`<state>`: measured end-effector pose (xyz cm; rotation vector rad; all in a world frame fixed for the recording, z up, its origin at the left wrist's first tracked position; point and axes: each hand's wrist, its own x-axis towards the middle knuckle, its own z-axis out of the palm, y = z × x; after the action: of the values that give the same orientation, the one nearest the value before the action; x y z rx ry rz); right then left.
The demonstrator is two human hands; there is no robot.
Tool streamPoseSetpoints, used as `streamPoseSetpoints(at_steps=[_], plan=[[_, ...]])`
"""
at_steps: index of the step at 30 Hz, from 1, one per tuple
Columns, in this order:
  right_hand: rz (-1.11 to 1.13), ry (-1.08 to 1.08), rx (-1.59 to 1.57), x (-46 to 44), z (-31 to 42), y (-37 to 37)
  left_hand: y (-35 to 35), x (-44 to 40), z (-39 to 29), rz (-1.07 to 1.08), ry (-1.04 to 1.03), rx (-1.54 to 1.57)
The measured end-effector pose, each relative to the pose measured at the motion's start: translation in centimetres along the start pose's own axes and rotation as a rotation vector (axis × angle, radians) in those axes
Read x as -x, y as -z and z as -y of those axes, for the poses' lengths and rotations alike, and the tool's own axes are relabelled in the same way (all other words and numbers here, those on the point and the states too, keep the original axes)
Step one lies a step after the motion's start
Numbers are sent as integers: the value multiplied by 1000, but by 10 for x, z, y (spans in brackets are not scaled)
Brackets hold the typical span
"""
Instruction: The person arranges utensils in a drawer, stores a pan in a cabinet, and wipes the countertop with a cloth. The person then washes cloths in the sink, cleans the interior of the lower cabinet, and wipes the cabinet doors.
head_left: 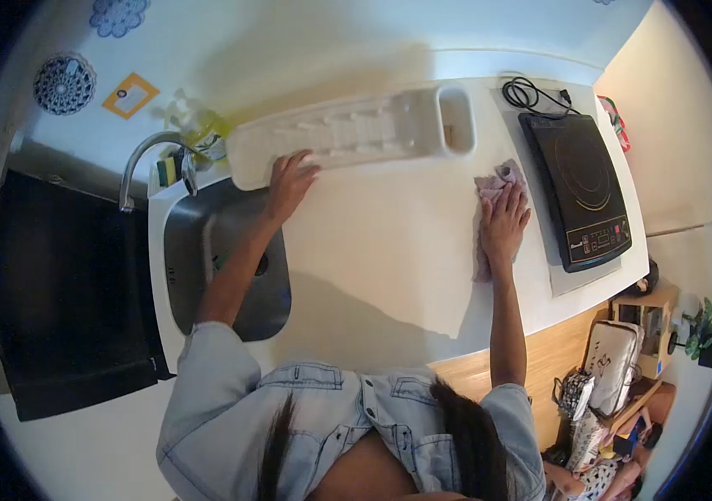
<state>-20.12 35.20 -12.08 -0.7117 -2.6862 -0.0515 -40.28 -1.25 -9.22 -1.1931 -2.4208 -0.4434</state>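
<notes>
A long white plastic dish rack with ribs and a deep cup at its right end lies along the back of the counter. The fingers of my left hand are hooked over its front edge, near the left end; the thumb is hard to make out. Under my right hand is a crumpled greyish-purple cloth, spread on the counter left of the black induction cooker. My right fingers press down on the cloth, and its bunched part sticks out past the fingertips.
A steel sink with a curved faucet is on the left. Behind it stand a yellow dish soap bottle and a sponge. A black cord lies coiled at the back right. Another person sits at lower right.
</notes>
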Motion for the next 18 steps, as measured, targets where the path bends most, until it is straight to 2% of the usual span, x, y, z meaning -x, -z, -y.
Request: streamPoseSetpoints(at_steps=[9,12,15,16,18], plan=[[-50,28,29,-15,13,-10,25,26,-28,-143,-60,-92],[-43,16,40,-22,18,-15,38,37,-35,-134,-24,-64],[-31,-8,-80,-32,20,-14,54,52,-49,8,82,-102],[-20,6,-159,-39,24,-16,49,64,-47,-50,56,-108],[-27,235,-73,-50,26,-24,58,88,-59,-109,97,-146]])
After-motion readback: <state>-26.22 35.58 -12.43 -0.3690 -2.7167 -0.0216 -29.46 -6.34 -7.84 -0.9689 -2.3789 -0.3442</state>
